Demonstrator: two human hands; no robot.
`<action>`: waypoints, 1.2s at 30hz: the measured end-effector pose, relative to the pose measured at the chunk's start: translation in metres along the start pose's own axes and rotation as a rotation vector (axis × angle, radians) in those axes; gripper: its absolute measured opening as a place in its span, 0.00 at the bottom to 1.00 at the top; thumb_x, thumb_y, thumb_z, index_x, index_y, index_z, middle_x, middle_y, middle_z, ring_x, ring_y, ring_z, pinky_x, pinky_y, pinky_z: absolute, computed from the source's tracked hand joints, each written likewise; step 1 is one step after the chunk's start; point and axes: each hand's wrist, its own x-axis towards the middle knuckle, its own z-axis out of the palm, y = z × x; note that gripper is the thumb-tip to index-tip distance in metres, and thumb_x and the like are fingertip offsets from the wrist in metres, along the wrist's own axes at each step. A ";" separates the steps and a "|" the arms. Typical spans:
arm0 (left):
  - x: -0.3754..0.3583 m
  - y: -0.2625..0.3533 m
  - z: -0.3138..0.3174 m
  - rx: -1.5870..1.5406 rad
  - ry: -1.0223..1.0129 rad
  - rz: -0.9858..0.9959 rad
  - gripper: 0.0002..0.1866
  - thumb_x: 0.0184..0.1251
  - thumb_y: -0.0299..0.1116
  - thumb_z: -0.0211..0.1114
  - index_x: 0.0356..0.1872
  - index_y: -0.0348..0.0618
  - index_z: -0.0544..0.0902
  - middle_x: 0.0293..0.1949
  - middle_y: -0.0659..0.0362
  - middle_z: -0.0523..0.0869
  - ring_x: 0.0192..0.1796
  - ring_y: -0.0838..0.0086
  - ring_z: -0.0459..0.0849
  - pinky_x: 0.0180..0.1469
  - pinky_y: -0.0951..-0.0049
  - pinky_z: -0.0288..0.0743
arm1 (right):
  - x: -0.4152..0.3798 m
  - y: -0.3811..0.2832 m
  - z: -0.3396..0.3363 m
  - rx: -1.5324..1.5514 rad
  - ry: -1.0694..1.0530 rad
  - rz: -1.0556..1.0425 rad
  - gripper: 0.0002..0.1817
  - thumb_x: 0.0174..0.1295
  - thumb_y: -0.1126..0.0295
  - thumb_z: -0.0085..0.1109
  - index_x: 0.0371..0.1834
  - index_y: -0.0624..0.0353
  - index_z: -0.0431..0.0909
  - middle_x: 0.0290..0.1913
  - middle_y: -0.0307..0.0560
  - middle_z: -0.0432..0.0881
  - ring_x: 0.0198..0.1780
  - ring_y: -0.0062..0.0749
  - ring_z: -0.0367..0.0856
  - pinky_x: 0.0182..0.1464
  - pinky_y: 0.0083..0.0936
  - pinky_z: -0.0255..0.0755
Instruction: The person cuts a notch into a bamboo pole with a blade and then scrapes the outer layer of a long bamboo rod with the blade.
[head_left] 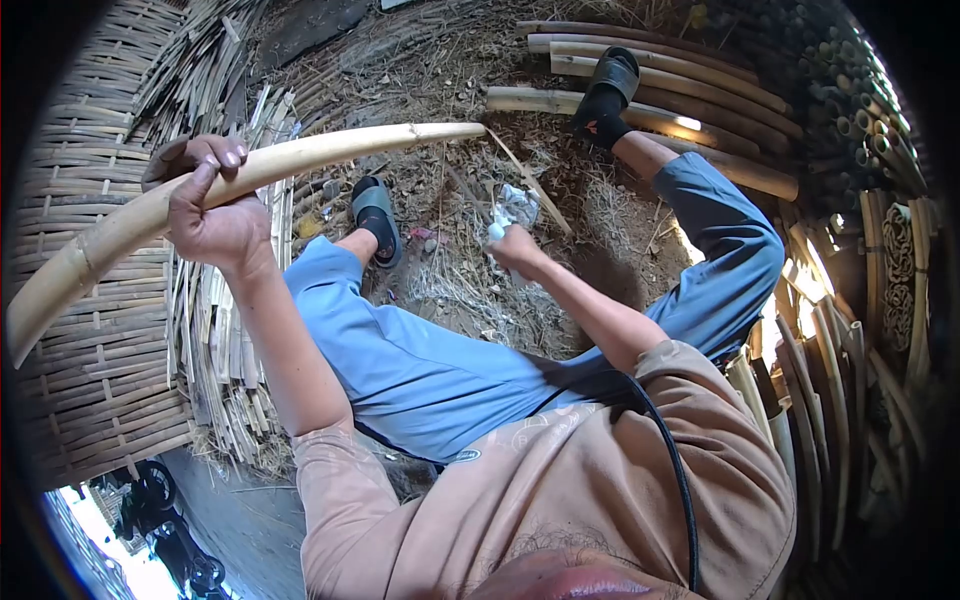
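Note:
A long pale bamboo pole [330, 150] runs from the left edge to the upper middle, one dark joint ring near its lower left part. My left hand [215, 205] is wrapped round it, thumb and fingertips on top. Lower and to the right, my right hand [518, 250] is closed on a tool with a whitish handle end [496, 231]; its blade is hard to make out. Just beyond that hand lies crumpled silvery wrapping [516, 205]. A thin bamboo strip [530, 180] slants down from the pole's far tip, past the wrapping.
Woven bamboo panels [85, 280] stand at the left beside bundled split strips [215, 340]. Bamboo lengths [690, 90] lie at the upper right, near my sandalled foot [612, 80]. More bamboo [820, 400] stacks up at the right. Shavings and plastic litter the ground. Motorbikes [165, 520] show at the lower left.

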 end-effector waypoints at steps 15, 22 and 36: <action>0.000 -0.003 -0.020 -0.005 0.065 0.011 0.15 0.50 0.28 0.58 0.42 0.37 0.78 0.28 0.56 0.74 0.32 0.66 0.74 0.44 0.61 0.71 | -0.023 0.015 0.076 0.286 0.374 -0.014 0.16 0.60 0.64 0.64 0.41 0.68 0.80 0.27 0.52 0.85 0.25 0.39 0.84 0.30 0.41 0.79; -0.002 0.000 -0.005 -0.021 0.024 0.046 0.16 0.49 0.26 0.58 0.43 0.34 0.76 0.26 0.55 0.75 0.31 0.67 0.77 0.43 0.61 0.75 | 0.116 0.012 -0.015 0.244 0.157 0.117 0.13 0.53 0.67 0.65 0.31 0.70 0.82 0.29 0.50 0.85 0.27 0.34 0.83 0.29 0.36 0.76; -0.009 0.027 0.003 -0.107 -0.287 0.174 0.25 0.53 0.29 0.60 0.55 0.33 0.77 0.28 0.57 0.74 0.29 0.68 0.74 0.36 0.63 0.73 | 0.068 0.029 -0.008 0.243 0.274 0.025 0.20 0.58 0.59 0.66 0.40 0.69 0.84 0.35 0.57 0.87 0.40 0.41 0.89 0.44 0.43 0.79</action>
